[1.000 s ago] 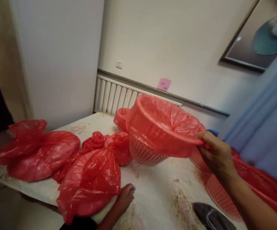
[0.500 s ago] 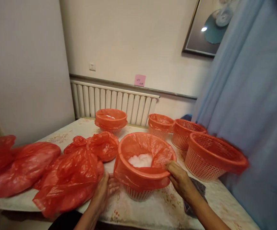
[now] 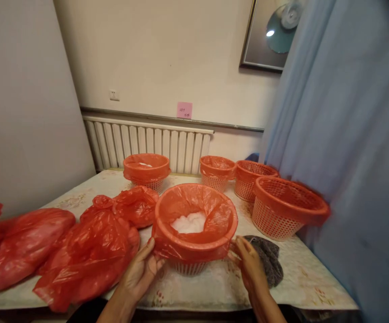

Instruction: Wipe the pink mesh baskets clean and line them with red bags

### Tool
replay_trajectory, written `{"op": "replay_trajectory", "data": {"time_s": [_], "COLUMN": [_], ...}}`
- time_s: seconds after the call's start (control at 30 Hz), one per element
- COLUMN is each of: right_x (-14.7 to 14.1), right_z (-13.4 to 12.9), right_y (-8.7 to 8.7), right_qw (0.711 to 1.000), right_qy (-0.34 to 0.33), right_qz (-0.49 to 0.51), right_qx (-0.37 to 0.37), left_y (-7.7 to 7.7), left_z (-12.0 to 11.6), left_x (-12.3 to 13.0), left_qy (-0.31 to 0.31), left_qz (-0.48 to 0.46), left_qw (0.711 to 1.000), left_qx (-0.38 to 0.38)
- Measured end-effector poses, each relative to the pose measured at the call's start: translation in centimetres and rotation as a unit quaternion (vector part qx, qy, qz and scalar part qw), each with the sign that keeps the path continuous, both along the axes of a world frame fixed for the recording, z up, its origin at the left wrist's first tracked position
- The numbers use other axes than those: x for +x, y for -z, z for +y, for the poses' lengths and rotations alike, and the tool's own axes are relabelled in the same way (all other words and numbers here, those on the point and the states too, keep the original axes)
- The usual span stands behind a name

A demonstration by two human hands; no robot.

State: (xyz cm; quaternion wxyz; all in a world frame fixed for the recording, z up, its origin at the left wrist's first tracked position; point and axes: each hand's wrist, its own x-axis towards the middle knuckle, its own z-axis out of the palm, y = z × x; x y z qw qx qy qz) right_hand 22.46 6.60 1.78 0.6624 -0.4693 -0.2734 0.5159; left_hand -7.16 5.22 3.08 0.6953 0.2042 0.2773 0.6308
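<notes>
A red plastic basket (image 3: 188,268) stands in front of me, lined with a red plastic bag (image 3: 187,195) folded outward over its rim. White, loose-looking material (image 3: 190,223) lies inside; I cannot tell its kind. At the basket's left side is my left hand (image 3: 143,269), palm turned inward, thumb and fingers apart near the bag's lower edge. On the right, my right hand (image 3: 248,260) has its fingertips closed on the bag's folded-down edge, below the rim. A dark grey cloth (image 3: 267,260) lies just beyond that hand.
Filled red plastic bags (image 3: 96,255) lie on the left of the cloth-covered table (image 3: 315,278). Behind stand two bag-lined baskets, one left (image 3: 147,172) and one right (image 3: 217,172). Two baskets (image 3: 256,179) (image 3: 281,215) stand at the right by a blue curtain (image 3: 325,125).
My right hand has moved from the basket's rim down to its outer side. The left thumb has come up beside the bag's edge. The view has shifted slightly right.
</notes>
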Motion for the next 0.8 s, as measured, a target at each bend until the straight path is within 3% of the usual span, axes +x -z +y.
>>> {"op": "replay_trajectory", "data": {"time_s": [0.1,0.3,0.57,0.8], "right_x": [-1.8,-3.5,-2.0,-0.8], "right_z": [-0.1,-0.5,-1.2,-0.6], "right_y": [0.6,-0.4,-2.7,-6.2], "right_qw": [0.986,0.966,0.958,0.958], "right_qy": [-0.095,-0.109,-0.079,-0.040], "right_qz": [0.129,0.234,0.275,0.279], "right_qx": [-0.040,-0.022,-0.018,-0.048], "left_y": [-0.6,-2.6,-4.9,-7.6], "left_z": [-0.3,-1.2,-2.3,-1.9], "left_x": [0.5,1.2,1.7,2.5], "left_qy": [0.000,0.034,-0.001,-0.066], "left_qz": [-0.009,0.035,0.042,0.066], "left_qw": [1.000,0.999,0.999,0.994], "left_qx": [-0.008,-0.006,0.027,0.061]}}
